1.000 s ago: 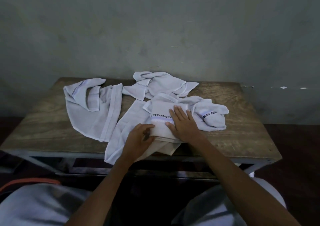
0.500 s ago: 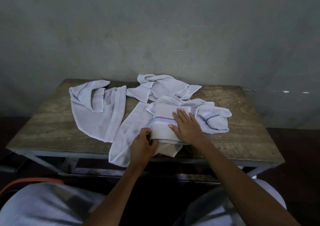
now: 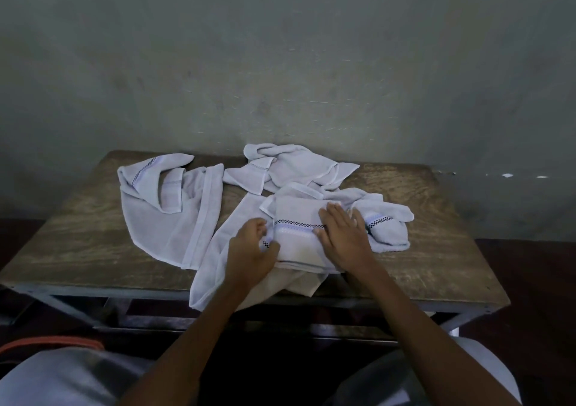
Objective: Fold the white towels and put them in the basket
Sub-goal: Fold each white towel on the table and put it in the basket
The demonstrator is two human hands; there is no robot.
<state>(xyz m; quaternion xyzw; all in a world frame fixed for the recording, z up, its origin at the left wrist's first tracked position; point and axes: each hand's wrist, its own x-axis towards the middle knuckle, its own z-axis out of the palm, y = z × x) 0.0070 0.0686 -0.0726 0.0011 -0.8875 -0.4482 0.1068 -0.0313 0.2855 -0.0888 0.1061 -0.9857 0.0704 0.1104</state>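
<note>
A folded white towel with a black checkered band lies on the wooden table, near its front edge. My left hand pinches the towel's left edge, fingers curled on the cloth. My right hand lies flat on the right part of the towel, fingers spread. Under it a spread white towel hangs over the table's front edge. A loose white towel is at the left. A crumpled one is at the back, another at the right.
A grey wall stands right behind the table. An orange rim, perhaps of a basket, shows at the lower left beside my knee. Bare wood shows at the table's far left and right. Dark floor lies on both sides.
My left hand has moved from under the towel's lower left corner up to its left edge and now pinches it. My right hand stays pressed flat on the towel.
</note>
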